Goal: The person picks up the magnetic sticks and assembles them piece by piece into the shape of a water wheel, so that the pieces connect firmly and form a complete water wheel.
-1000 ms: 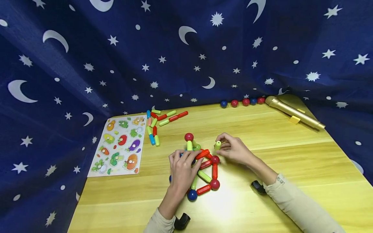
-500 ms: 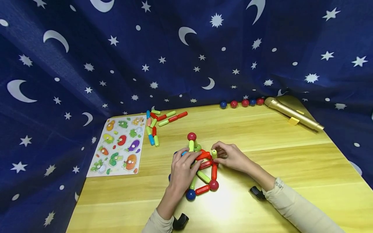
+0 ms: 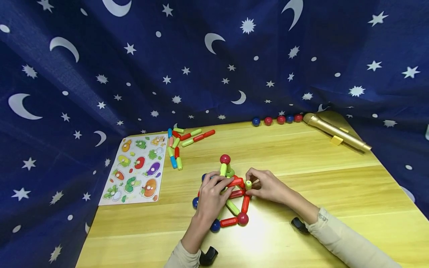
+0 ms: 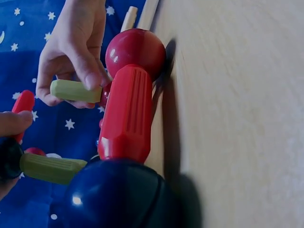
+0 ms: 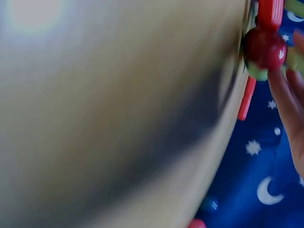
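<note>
A structure of magnetic rods and balls stands mid-table, with a red ball (image 3: 225,159) on top and a red ball (image 3: 242,219) and blue ball (image 3: 215,225) at its near side. My left hand (image 3: 212,195) reaches over it, fingers gripping a dark blue ball (image 4: 9,156) that joins a red rod (image 4: 24,102) and a green rod (image 4: 52,168). On the structure's right, my right hand (image 3: 268,187) pinches an upright light green magnetic rod (image 3: 248,184) between thumb and fingers. The rod's lower end meets a red ball (image 4: 105,94). My left palm hides part of the structure.
A vegetable puzzle board (image 3: 135,169) lies at the left, beside several loose rods (image 3: 176,152). Along the back edge sit several red and blue balls (image 3: 281,120), then a gold microphone (image 3: 338,132) at the right. A starry blue cloth (image 3: 187,48) hangs behind the table.
My right hand has brought the green rod down and toward the structure, to the red ball at its right corner. The structure has turned slightly, and my left hand stays on it.
</note>
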`<state>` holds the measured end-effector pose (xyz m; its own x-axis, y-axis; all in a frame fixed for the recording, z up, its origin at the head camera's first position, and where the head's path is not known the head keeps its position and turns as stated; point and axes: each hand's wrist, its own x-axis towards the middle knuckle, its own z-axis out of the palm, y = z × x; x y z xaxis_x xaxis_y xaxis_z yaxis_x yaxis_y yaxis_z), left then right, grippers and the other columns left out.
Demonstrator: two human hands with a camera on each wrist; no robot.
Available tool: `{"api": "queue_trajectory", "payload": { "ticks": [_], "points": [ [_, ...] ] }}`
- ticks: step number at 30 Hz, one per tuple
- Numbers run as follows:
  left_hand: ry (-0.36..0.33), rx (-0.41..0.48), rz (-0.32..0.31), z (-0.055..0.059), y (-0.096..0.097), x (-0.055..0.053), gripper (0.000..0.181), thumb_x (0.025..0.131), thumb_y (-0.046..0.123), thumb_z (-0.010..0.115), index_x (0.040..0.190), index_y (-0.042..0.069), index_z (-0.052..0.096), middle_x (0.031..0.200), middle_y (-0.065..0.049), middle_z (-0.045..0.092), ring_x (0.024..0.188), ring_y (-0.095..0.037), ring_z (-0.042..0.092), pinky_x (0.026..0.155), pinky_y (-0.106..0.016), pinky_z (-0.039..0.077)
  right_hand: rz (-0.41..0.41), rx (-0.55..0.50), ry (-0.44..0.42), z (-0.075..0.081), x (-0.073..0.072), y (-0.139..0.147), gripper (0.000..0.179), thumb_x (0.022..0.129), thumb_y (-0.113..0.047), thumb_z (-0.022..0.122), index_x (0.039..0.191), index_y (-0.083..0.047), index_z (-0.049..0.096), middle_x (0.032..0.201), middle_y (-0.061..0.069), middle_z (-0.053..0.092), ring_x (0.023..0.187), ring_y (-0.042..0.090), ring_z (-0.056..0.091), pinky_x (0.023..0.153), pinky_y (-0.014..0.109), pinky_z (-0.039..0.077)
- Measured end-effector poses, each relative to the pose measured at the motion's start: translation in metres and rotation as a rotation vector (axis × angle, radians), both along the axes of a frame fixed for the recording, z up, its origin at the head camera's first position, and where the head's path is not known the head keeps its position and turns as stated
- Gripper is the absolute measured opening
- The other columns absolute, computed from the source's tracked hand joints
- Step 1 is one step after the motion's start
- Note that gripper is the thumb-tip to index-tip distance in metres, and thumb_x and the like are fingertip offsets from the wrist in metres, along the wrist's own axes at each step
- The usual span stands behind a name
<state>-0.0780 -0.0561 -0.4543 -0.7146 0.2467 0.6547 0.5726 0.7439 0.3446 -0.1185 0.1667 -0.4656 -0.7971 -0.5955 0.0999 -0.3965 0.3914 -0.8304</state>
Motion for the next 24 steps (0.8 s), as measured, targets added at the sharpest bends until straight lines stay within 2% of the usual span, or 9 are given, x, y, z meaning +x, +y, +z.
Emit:
{"api": "queue_trajectory", "payload": {
  "ticks": [2, 4, 6, 7, 12, 13, 15, 19, 24],
  "points": [
    [-0.011, 0.013, -0.030, -0.001, -0.001, 0.000, 0.027, 0.071, 0.016, 0.087, 0.097, 0.016, 0.079, 0.088, 0.001, 0.072, 0.104, -0.024, 0.063, 0.092, -0.034, 0.053, 0.040, 0.038, -0.031, 0.005, -0.003, 0.005, 0.040, 0.077, -0.002, 0.080, 0.105, -0.008, 0.052, 0.107, 0.015, 0.069, 0.099, 0.031, 0.070, 0.079, 0.029, 0.058],
    [-0.021, 0.032, -0.061, -0.003, -0.001, 0.001, 0.027, 0.071, 0.015, 0.087, 0.097, 0.015, 0.079, 0.089, 0.001, 0.072, 0.106, -0.024, 0.062, 0.092, -0.035, 0.053, 0.085, 0.092, -0.068, 0.014, -0.015, 0.013, 0.046, 0.078, 0.002, 0.077, 0.116, -0.006, 0.052, 0.114, 0.019, 0.066, 0.105, 0.035, 0.067, 0.085, 0.034, 0.057],
    [-0.029, 0.045, -0.085, -0.004, -0.002, 0.001, 0.027, 0.072, 0.014, 0.087, 0.097, 0.014, 0.079, 0.090, 0.001, 0.073, 0.107, -0.024, 0.062, 0.092, -0.035, 0.053, 0.100, 0.152, -0.089, 0.024, -0.038, 0.024, 0.051, 0.079, 0.007, 0.071, 0.125, -0.002, 0.052, 0.119, 0.023, 0.062, 0.108, 0.039, 0.064, 0.089, 0.039, 0.056],
    [-0.032, 0.051, -0.094, -0.005, -0.003, 0.001, 0.026, 0.072, 0.014, 0.086, 0.098, 0.014, 0.079, 0.091, 0.001, 0.073, 0.108, -0.023, 0.062, 0.092, -0.035, 0.053, 0.085, 0.181, -0.062, 0.029, -0.054, 0.030, 0.052, 0.079, 0.010, 0.068, 0.127, 0.000, 0.052, 0.120, 0.025, 0.061, 0.106, 0.040, 0.064, 0.089, 0.041, 0.056],
    [-0.042, 0.064, -0.106, -0.007, -0.006, 0.001, 0.026, 0.073, 0.014, 0.086, 0.097, 0.014, 0.079, 0.091, 0.001, 0.073, 0.108, -0.023, 0.062, 0.092, -0.035, 0.053, -0.166, 0.356, 0.206, 0.034, -0.144, 0.038, 0.045, 0.076, 0.013, 0.058, 0.120, 0.003, 0.061, 0.117, 0.027, 0.062, 0.101, 0.039, 0.063, 0.085, 0.048, 0.053],
    [-0.043, 0.065, -0.104, -0.007, -0.007, 0.002, 0.026, 0.072, 0.013, 0.086, 0.097, 0.014, 0.079, 0.091, 0.001, 0.073, 0.108, -0.023, 0.062, 0.092, -0.036, 0.053, -0.217, 0.412, 0.247, 0.032, -0.160, 0.036, 0.044, 0.077, 0.011, 0.057, 0.120, 0.002, 0.062, 0.119, 0.026, 0.062, 0.105, 0.039, 0.062, 0.087, 0.050, 0.051],
    [-0.035, 0.062, -0.101, -0.007, -0.008, 0.002, 0.027, 0.071, 0.013, 0.086, 0.097, 0.014, 0.079, 0.090, 0.001, 0.073, 0.107, -0.024, 0.062, 0.091, -0.036, 0.053, -0.269, 0.520, 0.261, 0.028, -0.183, 0.029, 0.045, 0.080, 0.007, 0.057, 0.125, -0.001, 0.061, 0.126, 0.026, 0.057, 0.115, 0.042, 0.055, 0.094, 0.054, 0.046],
    [-0.023, 0.048, -0.101, -0.006, -0.007, 0.001, 0.027, 0.072, 0.013, 0.086, 0.097, 0.013, 0.079, 0.090, 0.000, 0.072, 0.106, -0.024, 0.062, 0.091, -0.035, 0.053, -0.302, 0.701, 0.210, 0.020, -0.208, 0.015, 0.050, 0.085, 0.001, 0.054, 0.134, -0.004, 0.055, 0.132, 0.027, 0.050, 0.119, 0.047, 0.053, 0.097, 0.057, 0.045],
    [0.001, 0.017, -0.095, -0.004, -0.003, -0.003, 0.026, 0.073, 0.016, 0.086, 0.098, 0.014, 0.079, 0.090, 0.000, 0.072, 0.106, -0.024, 0.061, 0.092, -0.034, 0.052, -0.317, 0.820, 0.217, 0.013, -0.214, 0.010, 0.040, 0.088, 0.000, 0.054, 0.127, -0.003, 0.060, 0.119, 0.029, 0.055, 0.106, 0.047, 0.059, 0.091, 0.056, 0.049]
  ]
}}
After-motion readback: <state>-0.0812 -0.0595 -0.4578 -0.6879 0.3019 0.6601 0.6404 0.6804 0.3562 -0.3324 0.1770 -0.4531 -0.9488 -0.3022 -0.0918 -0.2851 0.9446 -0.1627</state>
